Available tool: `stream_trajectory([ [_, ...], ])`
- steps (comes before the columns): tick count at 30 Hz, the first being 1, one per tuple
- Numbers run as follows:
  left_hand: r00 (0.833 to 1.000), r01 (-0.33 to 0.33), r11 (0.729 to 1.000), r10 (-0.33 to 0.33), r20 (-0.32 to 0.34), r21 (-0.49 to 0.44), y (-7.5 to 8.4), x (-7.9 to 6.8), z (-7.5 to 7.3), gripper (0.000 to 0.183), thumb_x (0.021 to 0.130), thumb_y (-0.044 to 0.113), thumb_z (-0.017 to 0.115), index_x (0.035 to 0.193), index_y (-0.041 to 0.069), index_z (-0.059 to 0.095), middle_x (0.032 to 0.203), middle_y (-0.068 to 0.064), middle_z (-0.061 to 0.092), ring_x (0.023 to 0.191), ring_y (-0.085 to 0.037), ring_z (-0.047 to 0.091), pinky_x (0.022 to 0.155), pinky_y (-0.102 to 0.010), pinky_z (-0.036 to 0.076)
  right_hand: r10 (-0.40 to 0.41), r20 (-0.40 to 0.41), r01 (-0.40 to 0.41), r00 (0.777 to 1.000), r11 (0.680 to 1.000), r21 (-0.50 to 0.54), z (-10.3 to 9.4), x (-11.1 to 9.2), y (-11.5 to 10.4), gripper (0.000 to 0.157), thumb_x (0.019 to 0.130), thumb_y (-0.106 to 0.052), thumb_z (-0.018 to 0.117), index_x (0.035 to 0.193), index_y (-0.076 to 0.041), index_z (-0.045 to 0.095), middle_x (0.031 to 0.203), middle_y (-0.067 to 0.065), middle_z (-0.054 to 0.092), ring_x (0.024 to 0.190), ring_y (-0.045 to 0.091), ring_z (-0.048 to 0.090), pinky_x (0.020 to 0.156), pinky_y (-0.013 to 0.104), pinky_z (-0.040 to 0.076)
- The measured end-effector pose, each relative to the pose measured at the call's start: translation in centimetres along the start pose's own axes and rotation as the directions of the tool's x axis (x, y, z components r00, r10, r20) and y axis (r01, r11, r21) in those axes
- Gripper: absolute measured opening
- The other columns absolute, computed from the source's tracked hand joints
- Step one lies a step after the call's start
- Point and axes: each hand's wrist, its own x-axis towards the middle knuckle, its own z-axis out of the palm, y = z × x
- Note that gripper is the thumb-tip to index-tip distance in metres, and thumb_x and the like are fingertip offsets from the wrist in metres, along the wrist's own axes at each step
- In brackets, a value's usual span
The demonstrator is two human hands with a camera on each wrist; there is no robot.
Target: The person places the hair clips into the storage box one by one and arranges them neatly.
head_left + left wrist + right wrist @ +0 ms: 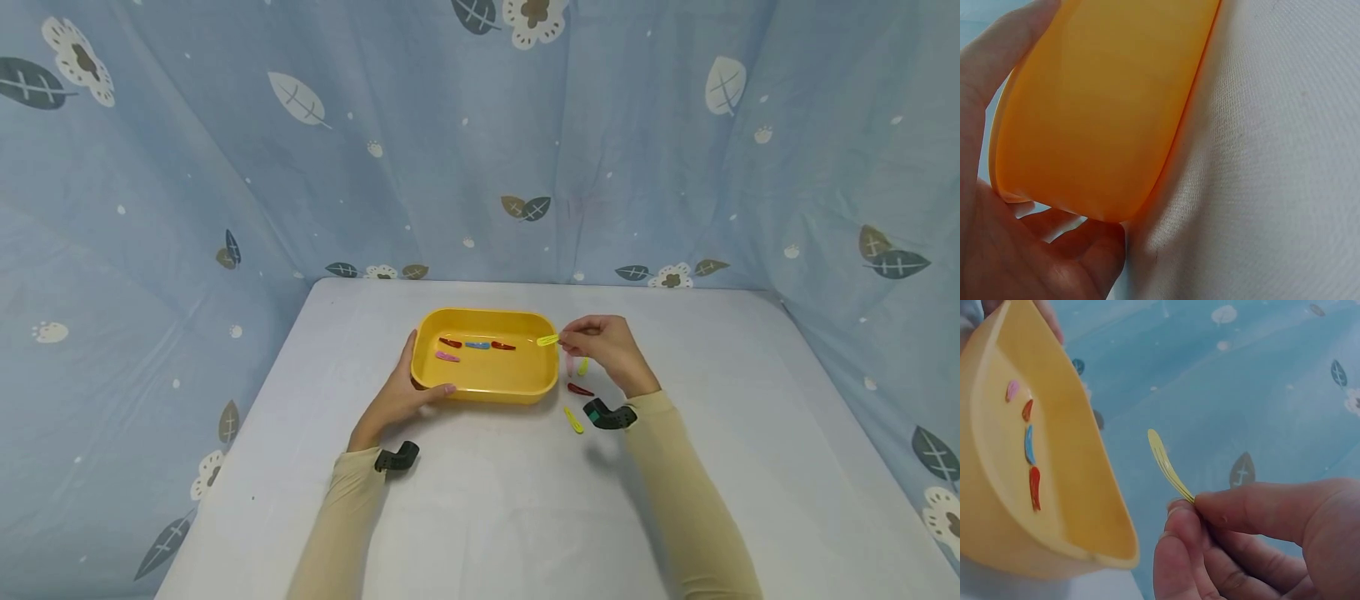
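Observation:
My right hand (606, 346) pinches a yellow hair clip (1165, 465) by one end between thumb and fingers, above the right end of a yellow tray (487, 390). The clip's other end points toward the tray. My left hand (401, 396) grips the tray at its left end, with the thumb along the near wall and the fingers round the end wall (1097, 112). Inside the tray, a blue clip (477, 345) lies between two red clips, one of them the right-hand red clip (503, 346). A pink clip (447, 357) lies just nearer to me.
On the white table (480, 500), right of the tray, lie a dark red clip (580, 390), a yellow clip (573, 420), another yellow clip (583, 367) and a pale pink clip (570, 365). A blue patterned curtain (420, 150) hangs behind the table.

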Motion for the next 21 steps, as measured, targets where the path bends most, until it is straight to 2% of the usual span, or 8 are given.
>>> stream_trajectory([
  [3, 1.000, 0.004, 1.000, -0.004, -0.001, 0.005, 0.0, 0.1, 0.0, 0.135, 0.077, 0.051, 0.089, 0.167, 0.023, -0.007, 0.176, -0.008, 0.012, 0.158, -0.033, 0.027, 0.131, -0.057, 0.018, 0.001, -0.001, -0.001, 1.000, 1.000, 0.008, 0.4, 0.4, -0.1, 0.029, 0.099, -0.015, 0.069, 0.118, 0.006, 0.068, 0.112, 0.018, 0.074, 0.096, 0.022, 0.074, 0.095, 0.040, 0.062],
  [11, 1.000, -0.009, 1.000, 0.009, 0.002, -0.012, 0.0, -0.1, 0.0, 0.136, 0.077, 0.048, 0.090, 0.167, 0.022, -0.008, 0.175, -0.008, 0.016, 0.156, -0.032, 0.031, 0.131, -0.056, 0.019, 0.017, -0.007, -0.017, 1.000, 0.998, 0.054, 1.4, 1.2, -0.4, 0.026, 0.098, -0.013, 0.071, 0.116, 0.006, 0.068, 0.108, 0.015, 0.072, 0.091, 0.018, 0.074, 0.082, 0.025, 0.064],
  [21, 1.000, 0.015, 1.000, -0.015, -0.003, 0.004, 0.1, -0.1, 0.1, 0.136, 0.076, 0.053, 0.089, 0.167, 0.025, -0.007, 0.176, -0.007, 0.014, 0.157, -0.032, 0.030, 0.131, -0.057, 0.019, 0.045, 0.004, -0.046, 0.999, 0.996, 0.077, 2.6, 1.9, -1.2, 0.030, 0.098, -0.016, 0.072, 0.118, 0.006, 0.067, 0.110, 0.015, 0.072, 0.108, 0.034, 0.073, 0.088, 0.028, 0.064],
])
